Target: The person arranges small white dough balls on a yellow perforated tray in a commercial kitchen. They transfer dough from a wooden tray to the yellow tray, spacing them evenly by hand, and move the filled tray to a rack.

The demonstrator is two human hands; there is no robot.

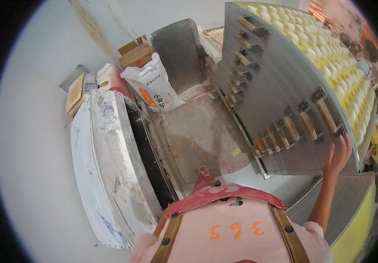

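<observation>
My right hand [338,157] is raised with its fingers apart, against or just in front of a grey panel [294,75]. Its fingertips are close to the bracket of the nearest wooden handle [326,116]; whether they touch it, I cannot tell. Several such handles on dark brackets run in two rows along the panel. Beyond the panel's edge, white rounded dough pieces [310,39] lie in rows on a yellow surface [335,72]. My left hand is out of view; only part of that arm shows beside my body.
A long metal-topped unit [116,148] stands at left along the wall. Farther off are a white printed sack [157,83], a cardboard box [136,56] and a dark upright board [177,52]. Below right is a grey worktop [333,197]. Scraps lie on the brown floor [208,131].
</observation>
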